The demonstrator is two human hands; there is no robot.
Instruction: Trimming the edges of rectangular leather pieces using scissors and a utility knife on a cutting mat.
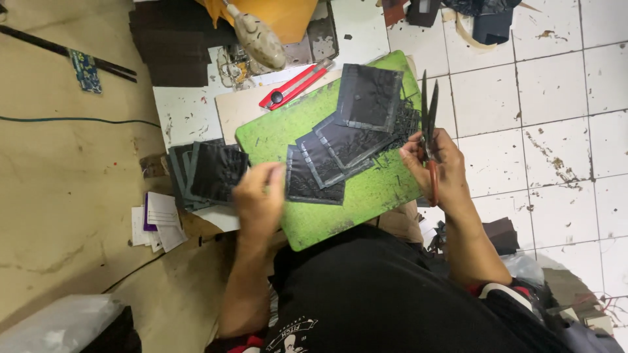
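Left hand (258, 196) fingers pinch the nearest dark square piece (314, 180) on the green cutting mat (366, 196) across my lap. Right hand (435, 167) fingers grip scissors (428, 124), blades shut, pointing away. Best to pin the piece flat and lift one edge only.

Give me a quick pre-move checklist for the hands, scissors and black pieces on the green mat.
1. Right hand has a grip on the scissors: ok, blades point away from the body.
2. Scissor blades shut: ok, they look closed or nearly so.
3. Left hand on the nearest black piece: ok, fingers at its left edge.
4. Black pieces lie flat on the green mat: ok, four overlap in a diagonal row.
5. Red box cutter clear of both hands: ok, it lies beyond the mat; whether its blade is out, cannot tell.
6. Mat steady on the lap: cannot tell.
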